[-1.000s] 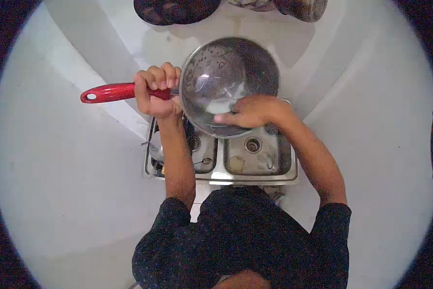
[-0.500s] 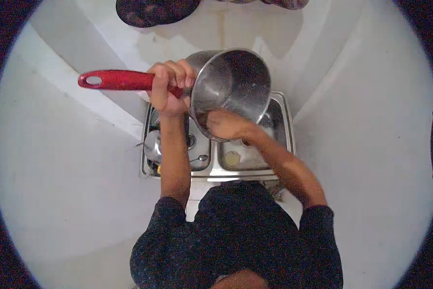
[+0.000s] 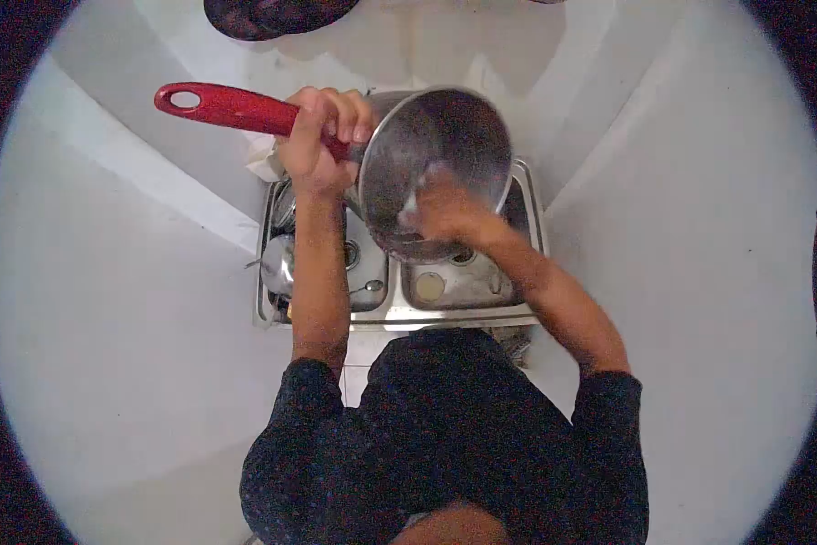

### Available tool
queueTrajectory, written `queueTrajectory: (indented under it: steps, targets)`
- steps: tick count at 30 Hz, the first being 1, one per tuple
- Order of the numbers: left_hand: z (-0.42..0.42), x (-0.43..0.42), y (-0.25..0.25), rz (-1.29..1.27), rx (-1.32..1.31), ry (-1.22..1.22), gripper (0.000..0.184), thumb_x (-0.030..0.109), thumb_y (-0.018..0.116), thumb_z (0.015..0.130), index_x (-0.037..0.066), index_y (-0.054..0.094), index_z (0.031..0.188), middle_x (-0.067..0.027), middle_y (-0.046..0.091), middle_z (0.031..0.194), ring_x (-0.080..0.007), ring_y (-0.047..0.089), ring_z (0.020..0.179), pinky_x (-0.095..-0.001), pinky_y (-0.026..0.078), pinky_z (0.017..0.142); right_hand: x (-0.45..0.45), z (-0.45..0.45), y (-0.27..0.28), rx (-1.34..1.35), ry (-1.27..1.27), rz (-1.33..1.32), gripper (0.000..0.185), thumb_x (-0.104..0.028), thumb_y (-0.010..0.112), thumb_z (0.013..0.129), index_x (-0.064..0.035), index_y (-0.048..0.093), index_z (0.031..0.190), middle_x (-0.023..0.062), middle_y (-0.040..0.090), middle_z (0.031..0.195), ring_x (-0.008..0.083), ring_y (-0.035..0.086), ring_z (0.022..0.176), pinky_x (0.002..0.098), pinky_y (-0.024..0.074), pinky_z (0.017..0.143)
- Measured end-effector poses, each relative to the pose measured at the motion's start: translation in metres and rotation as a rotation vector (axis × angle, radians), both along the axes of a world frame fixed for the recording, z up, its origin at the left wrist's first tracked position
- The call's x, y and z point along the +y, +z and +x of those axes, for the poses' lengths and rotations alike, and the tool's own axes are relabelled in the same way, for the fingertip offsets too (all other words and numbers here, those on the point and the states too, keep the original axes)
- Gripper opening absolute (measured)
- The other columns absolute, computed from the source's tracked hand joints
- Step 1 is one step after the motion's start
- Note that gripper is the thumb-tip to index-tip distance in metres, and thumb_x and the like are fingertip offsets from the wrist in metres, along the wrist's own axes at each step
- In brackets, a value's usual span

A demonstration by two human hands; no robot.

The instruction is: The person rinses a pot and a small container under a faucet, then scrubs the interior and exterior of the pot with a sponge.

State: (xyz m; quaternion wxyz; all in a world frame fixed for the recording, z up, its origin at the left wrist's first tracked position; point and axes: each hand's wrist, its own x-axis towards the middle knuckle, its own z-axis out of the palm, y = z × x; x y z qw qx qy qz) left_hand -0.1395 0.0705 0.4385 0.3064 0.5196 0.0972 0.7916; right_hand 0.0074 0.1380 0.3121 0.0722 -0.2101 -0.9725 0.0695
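A deep steel saucepan [image 3: 399, 159] is held tilted over the sink, its open mouth facing me. My left hand [image 3: 322, 136] is closed round the red handle [image 3: 231, 107] close to the pan's wall. Inside the pan, my right hand [image 3: 449, 209] lies against the inner surface, blurred by motion. Its fingers look curled, with a whitish patch beside them; what they hold, if anything, I cannot make out.
Below is a double-bowl steel sink [image 3: 395, 313]. A spoon [image 3: 370, 286] and a shiny metal vessel [image 3: 279, 263] are in the left bowl, and a round pale yellowish thing [image 3: 429, 287] in the right. Dark pans [image 3: 281, 14] hang at the top.
The handle's free end has risen as the saucepan turned a little. My right hand has moved up and right, deeper into the pan, and a whitish patch now shows beside it.
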Motion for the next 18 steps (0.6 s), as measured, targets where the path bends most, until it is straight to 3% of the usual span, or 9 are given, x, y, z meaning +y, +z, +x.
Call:
queueTrajectory:
  steps: [1, 4, 7, 10, 12, 14, 16, 18]
  targets:
    - [-0.003, 0.001, -0.004, -0.006, -0.038, -0.012, 0.041, 0.025, 0.055, 0.095, 0.004, 0.042, 0.062, -0.0053, 0.039, 0.054, -0.0197, 0.044, 0.053, -0.0317, 0.037, 0.049, -0.012, -0.006, -0.001, 0.084, -0.044, -0.216, 0.039, -0.029, 0.054, 0.082, 0.0070, 0.068, 0.088, 0.0270, 0.066, 0.100, 0.0422, 0.062, 0.095, 0.0531, 0.0429, 0.091]
    - [-0.005, 0.000, -0.008, -0.071, -0.058, 0.000, 0.041, 0.027, 0.057, 0.095, 0.005, 0.042, 0.062, -0.0045, 0.039, 0.055, -0.0190, 0.044, 0.053, -0.0315, 0.037, 0.049, -0.021, -0.021, 0.010, -0.217, 0.255, -0.401, 0.036, -0.025, 0.052, 0.082, 0.0062, 0.068, 0.089, 0.0267, 0.067, 0.097, 0.0429, 0.062, 0.096, 0.0522, 0.0410, 0.094]
    - [-0.003, 0.005, -0.008, -0.200, -0.056, 0.059, 0.041, 0.028, 0.058, 0.094, 0.007, 0.042, 0.062, -0.0038, 0.038, 0.055, -0.0183, 0.045, 0.053, -0.0312, 0.037, 0.050, -0.013, -0.003, 0.017, -0.286, 0.257, -0.409, 0.031, -0.020, 0.052, 0.078, 0.0013, 0.070, 0.090, 0.0248, 0.067, 0.098, 0.0395, 0.064, 0.096, 0.0532, 0.0419, 0.092]
    - [-0.008, 0.008, 0.000, -0.322, -0.068, 0.088, 0.041, 0.028, 0.059, 0.094, 0.008, 0.041, 0.062, -0.0035, 0.038, 0.055, -0.0180, 0.045, 0.053, -0.0309, 0.037, 0.051, 0.026, 0.014, 0.005, -0.406, 0.220, 0.102, 0.030, -0.021, 0.053, 0.076, -0.0014, 0.072, 0.090, 0.0239, 0.067, 0.099, 0.0376, 0.063, 0.099, 0.0522, 0.0427, 0.092]
    - [-0.003, 0.010, 0.003, -0.374, -0.089, 0.068, 0.042, 0.027, 0.059, 0.093, 0.009, 0.039, 0.061, -0.0040, 0.040, 0.054, -0.0182, 0.046, 0.052, -0.0299, 0.037, 0.051, 0.049, 0.025, -0.004, -0.168, 0.223, 0.493, 0.028, -0.022, 0.055, 0.076, -0.0038, 0.072, 0.087, 0.0213, 0.067, 0.103, 0.0358, 0.062, 0.101, 0.0505, 0.0424, 0.095]
    - [0.002, 0.012, 0.004, -0.396, -0.027, 0.065, 0.041, 0.027, 0.059, 0.093, 0.009, 0.039, 0.061, -0.0044, 0.041, 0.054, -0.0181, 0.046, 0.052, -0.0301, 0.038, 0.050, 0.056, 0.025, -0.016, -0.006, 0.192, 0.643, 0.028, -0.024, 0.057, 0.076, -0.0050, 0.073, 0.088, 0.0187, 0.066, 0.108, 0.0342, 0.060, 0.105, 0.0485, 0.0413, 0.099]
    - [0.006, 0.017, 0.005, -0.406, 0.021, 0.058, 0.041, 0.026, 0.058, 0.093, 0.009, 0.039, 0.061, -0.0048, 0.042, 0.053, -0.0180, 0.046, 0.052, -0.0303, 0.038, 0.050, 0.058, 0.019, -0.020, 0.064, 0.124, 0.566, 0.029, -0.027, 0.057, 0.076, -0.0051, 0.072, 0.090, 0.0161, 0.064, 0.113, 0.0330, 0.057, 0.112, 0.0463, 0.0393, 0.103]
    - [-0.002, 0.012, 0.017, -0.397, 0.019, 0.053, 0.041, 0.025, 0.058, 0.093, 0.009, 0.038, 0.061, -0.0050, 0.042, 0.053, -0.0179, 0.046, 0.052, -0.0306, 0.038, 0.051, 0.038, 0.011, -0.008, -0.188, 0.177, 0.345, 0.031, -0.026, 0.057, 0.077, -0.0044, 0.071, 0.093, 0.0161, 0.063, 0.114, 0.0316, 0.057, 0.113, 0.0453, 0.0396, 0.103]
